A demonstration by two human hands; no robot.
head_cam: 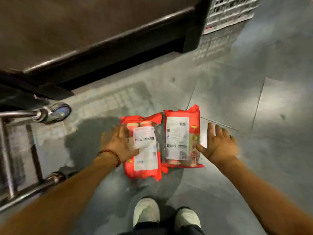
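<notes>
Two red food packets with white labels lie side by side over the grey floor [220,92]: the left packet [144,150] and the right packet [181,138]. My left hand [116,143], with a beaded bracelet at the wrist, lies against the left packet's left edge, thumb across its label; the hand is blurred. My right hand [220,145] is spread, its thumb touching the right packet's right edge and its fingers straight. Whether the packets rest on the floor or are carried between my hands cannot be told.
A metal trolley frame [10,150] with a caster wheel [57,112] stands at the left. A dark shelf base [108,53] with a rail runs across the top left. A white crate [232,12] sits at the top right. My two shoes [147,212] are below the packets.
</notes>
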